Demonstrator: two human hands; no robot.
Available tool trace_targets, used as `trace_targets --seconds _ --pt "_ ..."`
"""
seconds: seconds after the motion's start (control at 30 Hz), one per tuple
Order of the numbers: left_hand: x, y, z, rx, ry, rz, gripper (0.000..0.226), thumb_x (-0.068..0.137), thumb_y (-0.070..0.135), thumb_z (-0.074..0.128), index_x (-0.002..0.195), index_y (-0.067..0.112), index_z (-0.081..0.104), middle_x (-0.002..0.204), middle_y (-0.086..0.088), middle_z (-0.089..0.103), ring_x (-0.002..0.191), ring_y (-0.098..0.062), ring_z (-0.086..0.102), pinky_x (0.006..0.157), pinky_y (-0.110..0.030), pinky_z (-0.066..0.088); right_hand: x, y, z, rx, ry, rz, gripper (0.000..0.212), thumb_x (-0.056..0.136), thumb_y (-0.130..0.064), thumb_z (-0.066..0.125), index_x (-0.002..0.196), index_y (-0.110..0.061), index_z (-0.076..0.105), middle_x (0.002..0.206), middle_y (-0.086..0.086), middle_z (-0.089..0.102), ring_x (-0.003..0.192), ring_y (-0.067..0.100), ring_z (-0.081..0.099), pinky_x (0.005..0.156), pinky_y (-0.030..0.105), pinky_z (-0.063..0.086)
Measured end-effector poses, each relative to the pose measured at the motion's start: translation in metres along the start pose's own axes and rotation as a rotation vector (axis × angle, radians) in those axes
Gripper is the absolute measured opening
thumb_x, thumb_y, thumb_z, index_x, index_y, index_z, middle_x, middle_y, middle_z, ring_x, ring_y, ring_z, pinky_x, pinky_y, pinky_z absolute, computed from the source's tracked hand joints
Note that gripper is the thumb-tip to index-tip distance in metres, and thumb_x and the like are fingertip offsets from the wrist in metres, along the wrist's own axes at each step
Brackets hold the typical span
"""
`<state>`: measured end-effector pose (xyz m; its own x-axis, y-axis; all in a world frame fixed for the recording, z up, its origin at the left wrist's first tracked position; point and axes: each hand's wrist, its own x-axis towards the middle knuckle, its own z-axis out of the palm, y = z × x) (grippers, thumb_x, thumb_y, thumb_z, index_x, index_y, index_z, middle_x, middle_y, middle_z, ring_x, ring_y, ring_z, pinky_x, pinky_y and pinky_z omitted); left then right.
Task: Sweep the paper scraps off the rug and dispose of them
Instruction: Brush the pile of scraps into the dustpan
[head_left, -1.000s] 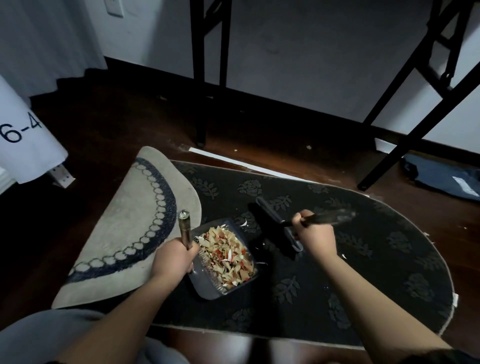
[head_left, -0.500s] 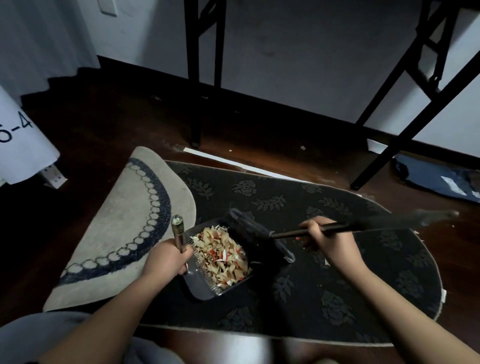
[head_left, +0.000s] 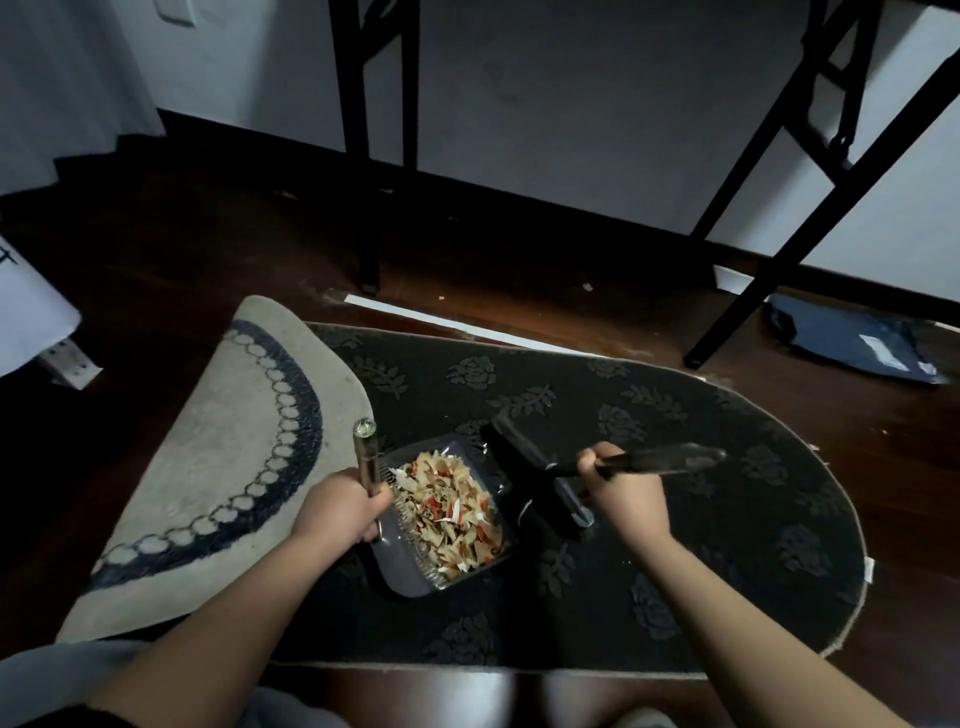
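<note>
Nearest, the left hand grips the metal handle of the dustpan, bracing it on the dark rug near its folded-back left end so its mouth faces the brush. The paper scraps lie heaped inside the pan. Just beyond, the right hand clenches the brush handle, its black head at the pan's lip, apparently to push in strays. Table legs stand behind.

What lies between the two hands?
In the head view, the dustpan full of paper scraps and the broom head lie between the left hand and right hand.
</note>
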<state>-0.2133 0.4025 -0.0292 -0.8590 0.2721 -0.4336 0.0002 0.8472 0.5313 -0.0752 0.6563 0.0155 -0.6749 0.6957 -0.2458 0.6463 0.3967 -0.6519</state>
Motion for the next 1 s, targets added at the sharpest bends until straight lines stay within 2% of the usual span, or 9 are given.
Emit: trace_targets --seconds 0.07,0.23,0.37,0.43,0.53,0.63,0.77,0.9,1.0 --pt "0.002 0.000 0.001 -0.007 0.006 0.004 0.025 0.088 0.036 0.054 0.078 0.014 0.062 0.057 -0.002 0.070 0.054 -0.013 0.066 0.068 -0.027 0.053 -0.005 -0.003 0.008 -0.123 -0.072 -0.060 0.022 0.097 -0.029 0.048 0.085 -0.016 0.061 0.083 0.010 0.070 0.079 0.028 0.067 0.073 0.036 0.052" --pt "0.003 0.005 0.004 -0.046 0.009 -0.018 0.026 0.087 0.036 0.054 0.077 0.013 0.064 0.059 -0.002 0.071 0.057 -0.015 0.067 0.069 -0.029 0.054 -0.025 -0.005 0.008 -0.108 -0.115 -0.119 0.024 0.098 -0.027 0.047 0.091 -0.011 0.065 0.081 0.007 0.070 0.079 0.022 0.067 0.075 0.035 0.052" --pt "0.002 0.005 0.003 -0.069 -0.001 -0.035 0.025 0.086 0.035 0.057 0.077 0.013 0.064 0.059 -0.003 0.071 0.053 -0.014 0.066 0.064 -0.025 0.052 -0.033 -0.006 -0.009 0.093 -0.029 -0.111 0.024 0.093 -0.030 0.049 0.082 -0.019 0.067 0.067 0.006 0.069 0.068 0.023 0.068 0.073 0.049 0.056" --pt "0.001 0.003 0.002 -0.052 -0.001 -0.030 0.025 0.087 0.035 0.056 0.076 0.013 0.063 0.058 -0.003 0.070 0.050 -0.012 0.065 0.060 -0.023 0.049 -0.035 -0.011 -0.018 -0.002 -0.017 -0.154 0.024 0.095 -0.030 0.049 0.087 -0.020 0.069 0.070 0.004 0.069 0.071 0.021 0.068 0.075 0.045 0.055" --pt "0.001 -0.002 -0.003 -0.014 0.000 -0.016 0.025 0.086 0.034 0.055 0.075 0.013 0.062 0.057 -0.001 0.070 0.050 -0.012 0.065 0.064 -0.025 0.051 -0.032 -0.016 -0.034 -0.101 0.017 -0.166 0.023 0.097 -0.024 0.048 0.091 -0.015 0.068 0.071 0.004 0.071 0.071 0.018 0.068 0.074 0.038 0.053" --pt "0.001 -0.009 -0.008 -0.020 -0.017 -0.005 0.026 0.086 0.034 0.056 0.073 0.012 0.063 0.055 -0.001 0.070 0.050 -0.013 0.066 0.068 -0.029 0.055 -0.018 -0.011 -0.044 -0.069 0.084 -0.088 0.024 0.096 -0.026 0.048 0.087 -0.017 0.068 0.069 0.006 0.071 0.072 0.024 0.068 0.072 0.041 0.054" --pt "0.000 -0.012 -0.006 -0.035 -0.022 0.008 0.027 0.086 0.033 0.055 0.071 0.012 0.063 0.053 0.000 0.069 0.046 -0.010 0.064 0.065 -0.026 0.053 -0.009 0.002 -0.032 -0.060 0.113 0.019 0.026 0.094 -0.031 0.046 0.079 -0.019 0.064 0.068 0.005 0.069 0.075 0.030 0.066 0.073 0.044 0.054" --pt "-0.001 -0.013 -0.004 -0.032 -0.009 0.011 0.027 0.086 0.034 0.055 0.069 0.014 0.062 0.053 0.002 0.069 0.043 -0.005 0.062 0.059 -0.022 0.049 -0.021 0.010 -0.001 0.075 0.044 0.065 0.025 0.094 -0.033 0.053 0.083 -0.016 0.066 0.084 0.013 0.070 0.086 0.036 0.065 0.075 0.035 0.053" --pt "-0.001 -0.013 -0.004 -0.015 -0.003 0.010 0.029 0.087 0.035 0.055 0.068 0.014 0.061 0.053 0.002 0.068 0.042 -0.004 0.061 0.057 -0.021 0.046 -0.039 0.003 0.020 0.164 -0.059 0.051 0.019 0.094 -0.027 0.058 0.078 -0.019 0.065 0.073 0.004 0.064 0.079 0.034 0.060 0.053 0.008 0.040"
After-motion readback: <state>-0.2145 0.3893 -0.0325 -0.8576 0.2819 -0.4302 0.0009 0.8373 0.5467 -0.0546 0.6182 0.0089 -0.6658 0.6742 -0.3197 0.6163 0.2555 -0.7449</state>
